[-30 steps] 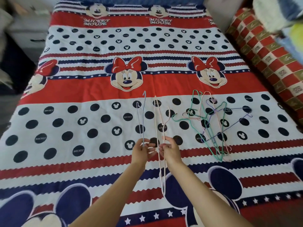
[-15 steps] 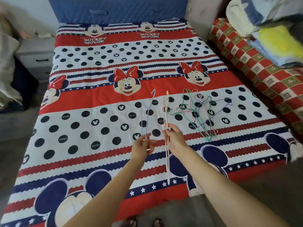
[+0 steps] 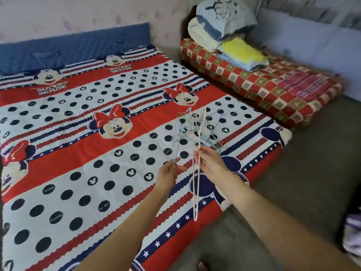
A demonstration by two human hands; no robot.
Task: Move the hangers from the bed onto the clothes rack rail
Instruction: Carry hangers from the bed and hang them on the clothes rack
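My left hand [image 3: 168, 173] pinches a thin light-blue wire hanger [image 3: 180, 133] that stands up above the bed. My right hand [image 3: 211, 163] grips a pale pink wire hanger [image 3: 196, 184], seen edge-on, reaching from above my fingers down past the bed's front edge. Behind both, a tangle of green, blue and pink hangers [image 3: 213, 133] lies on the bed [image 3: 78, 153], whose cover is red, white and navy with cartoon mice. No clothes rack is in view.
A blue headboard [image 3: 74, 47] runs along the far wall. To the right stands a low red-checked couch [image 3: 273, 89] with folded blankets [image 3: 224, 30] stacked on it. Grey floor [image 3: 312, 173] lies between the bed and the couch.
Both hands lifted their hangers off the bed and drew back toward me. The view pulled away and swung right, bringing the couch and floor into sight.
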